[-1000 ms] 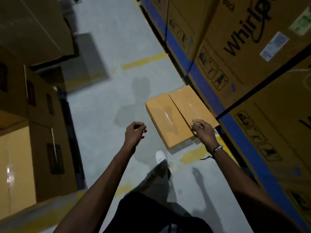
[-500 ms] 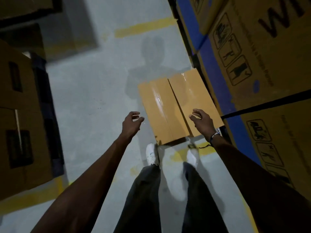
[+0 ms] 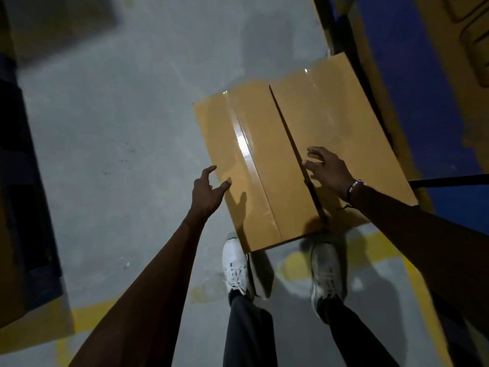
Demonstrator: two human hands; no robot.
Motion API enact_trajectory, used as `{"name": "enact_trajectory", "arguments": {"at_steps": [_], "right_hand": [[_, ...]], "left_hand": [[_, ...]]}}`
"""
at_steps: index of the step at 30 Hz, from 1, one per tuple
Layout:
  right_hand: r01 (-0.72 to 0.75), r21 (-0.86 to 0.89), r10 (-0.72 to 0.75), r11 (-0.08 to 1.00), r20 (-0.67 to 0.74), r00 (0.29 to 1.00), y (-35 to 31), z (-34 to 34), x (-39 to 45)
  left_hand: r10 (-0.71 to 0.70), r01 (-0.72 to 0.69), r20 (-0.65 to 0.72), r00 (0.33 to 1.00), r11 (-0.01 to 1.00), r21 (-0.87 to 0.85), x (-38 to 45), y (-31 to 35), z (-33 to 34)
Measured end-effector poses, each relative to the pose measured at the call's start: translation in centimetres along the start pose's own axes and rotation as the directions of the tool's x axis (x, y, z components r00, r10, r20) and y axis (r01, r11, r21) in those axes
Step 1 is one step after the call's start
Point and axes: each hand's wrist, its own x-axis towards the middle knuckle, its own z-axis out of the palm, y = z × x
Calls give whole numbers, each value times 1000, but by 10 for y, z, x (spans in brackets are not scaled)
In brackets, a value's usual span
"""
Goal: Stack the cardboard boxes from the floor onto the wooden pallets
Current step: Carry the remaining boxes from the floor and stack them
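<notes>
Two flat tan cardboard boxes lie side by side on the grey floor just ahead of my feet: the left box [image 3: 246,165] with a glossy tape strip down its top, and the right box [image 3: 341,125] against the big stack. My left hand [image 3: 207,193] hovers at the left box's left edge, fingers spread and holding nothing. My right hand [image 3: 326,168] is over the right box near the seam between the two, fingers loosely bent and empty. No wooden pallet shows.
Large cardboard cartons with a blue band [image 3: 412,83] rise close on the right. A dark stack of boxes [image 3: 23,197] stands on the left. Yellow floor lines [image 3: 299,263] run under my white shoes [image 3: 235,266]. Open grey floor [image 3: 119,133] lies to the left of the boxes.
I have bent down closer, so the boxes look larger. Both hands have lowered toward them and their fingers have opened; the left hand has reached the left box's edge.
</notes>
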Motion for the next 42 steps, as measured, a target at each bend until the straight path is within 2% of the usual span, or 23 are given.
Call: {"name": "enact_trajectory", "arguments": {"at_steps": [7,14,17,23,27,30,36,42], "right_hand": [[69,-75,-68,995,17,998,37,46,84],[35,-165,-52,986,-97,994,61,82,103],[82,-206,-98,975,-71,993,68,88,103],[73,-142,-86,987,-89,992,67,90,105],[92,-98,-94,991,-14,996,61,81,95],[108,-49,-108,993,8,994,43,72,81],[157,74,-154,985,-34,987,-25,50,20],[244,44,-243,969,-14,970,-123,6,-60]], "left_hand": [[25,-26,2,1000,999,26,87,-50,50],[149,-149,5,989,989,13,103,-66,74],[163,-164,-12,987,986,-22,105,-75,78],[182,-185,-50,982,979,-81,105,-76,82],[179,-187,-84,980,977,-98,97,-70,72],[189,-198,-90,978,973,-114,82,-63,51],[187,-204,-139,972,972,-117,25,-21,-13],[160,-198,-181,970,955,-218,-62,47,-95]]}}
